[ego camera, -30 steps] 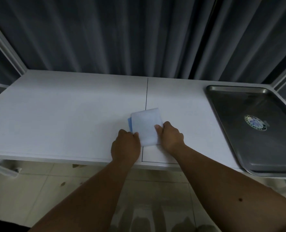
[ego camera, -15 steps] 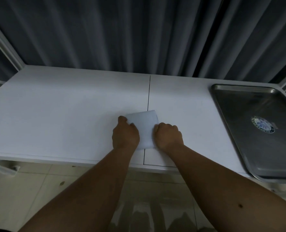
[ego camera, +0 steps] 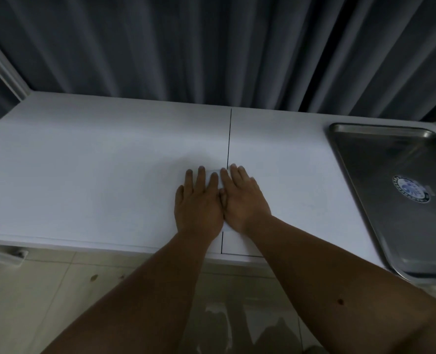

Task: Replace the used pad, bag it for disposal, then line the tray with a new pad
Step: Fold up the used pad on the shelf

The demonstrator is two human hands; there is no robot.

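A folded white pad [ego camera: 217,178] lies on the white table near its front edge, almost wholly covered by both hands. My left hand [ego camera: 199,203] presses flat on the pad's left part with straight fingers. My right hand [ego camera: 242,198] lies flat beside it on the pad's right part, the two hands touching side by side. Only slivers of the pad show between the fingers and below the right palm. A bare steel tray [ego camera: 400,200] with a round blue sticker sits at the table's right end, apart from both hands.
The white table [ego camera: 96,175] has a thin dark seam running front to back just beyond my fingertips. Dark curtains hang behind it. Tiled floor lies below the front edge, and a pale rail shows at the lower left.
Both hands went from gripping the pad's side edges with curled fingers to lying flat on top of it, moved together. The pad looks smaller and its blue edge no longer shows.
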